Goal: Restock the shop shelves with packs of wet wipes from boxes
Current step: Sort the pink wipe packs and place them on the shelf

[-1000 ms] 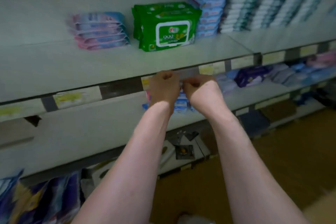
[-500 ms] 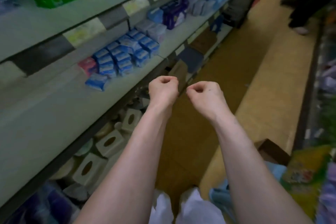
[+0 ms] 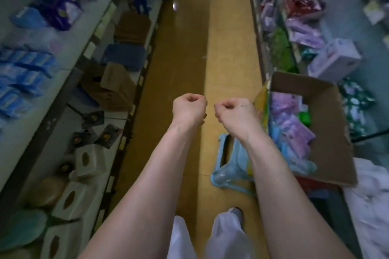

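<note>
Packs of wet wipes lie jumbled in the open cardboard box, at three o'clock from the hands. They are probably soft, light and slick-filmed, best gripped across the flat faces. The left hand and right hand are curled into fists and hold nothing. The shelves are at nine o'clock.

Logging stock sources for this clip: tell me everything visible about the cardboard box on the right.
The cardboard box is brown, plain and open-topped, its flaps standing up. It sits low on the aisle's right side. Inside lie loose purple packs, some blue packs and one green item. Neither the left hand nor the right hand touches it.
</note>
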`<state>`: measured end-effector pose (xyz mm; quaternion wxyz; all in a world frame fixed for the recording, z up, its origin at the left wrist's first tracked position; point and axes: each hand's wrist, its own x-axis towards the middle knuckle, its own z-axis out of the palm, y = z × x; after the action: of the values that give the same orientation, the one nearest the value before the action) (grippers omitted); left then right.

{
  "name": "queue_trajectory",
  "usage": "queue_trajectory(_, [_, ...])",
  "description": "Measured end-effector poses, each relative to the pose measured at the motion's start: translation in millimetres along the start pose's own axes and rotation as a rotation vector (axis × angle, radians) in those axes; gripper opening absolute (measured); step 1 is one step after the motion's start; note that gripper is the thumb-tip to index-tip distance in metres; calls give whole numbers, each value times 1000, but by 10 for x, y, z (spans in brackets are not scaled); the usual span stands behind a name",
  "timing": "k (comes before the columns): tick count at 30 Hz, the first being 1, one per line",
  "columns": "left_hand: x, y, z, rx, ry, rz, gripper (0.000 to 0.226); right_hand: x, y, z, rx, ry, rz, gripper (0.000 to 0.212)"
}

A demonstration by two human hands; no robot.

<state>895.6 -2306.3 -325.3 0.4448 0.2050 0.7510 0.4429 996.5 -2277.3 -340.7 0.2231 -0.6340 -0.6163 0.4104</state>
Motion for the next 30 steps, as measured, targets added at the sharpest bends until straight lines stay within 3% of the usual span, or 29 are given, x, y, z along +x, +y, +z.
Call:
queue_trajectory(9, [-245, -82, 1816, 110, -198, -90, 9, 382, 1171, -1281, 53, 69, 138, 18])
queue_trajectory(16, [-163, -309, 2907, 215, -287, -143, 6, 773, 2154, -1912, 50, 121, 307, 25])
queue_trajectory(27, [486, -935, 3565, 421, -387, -276, 8, 1206, 3121, -1893, 119, 102, 554, 34])
queue_trajectory(30, [686, -1058, 3776, 422, -431, -290, 9, 1367, 3282, -1786, 143, 94, 594, 16])
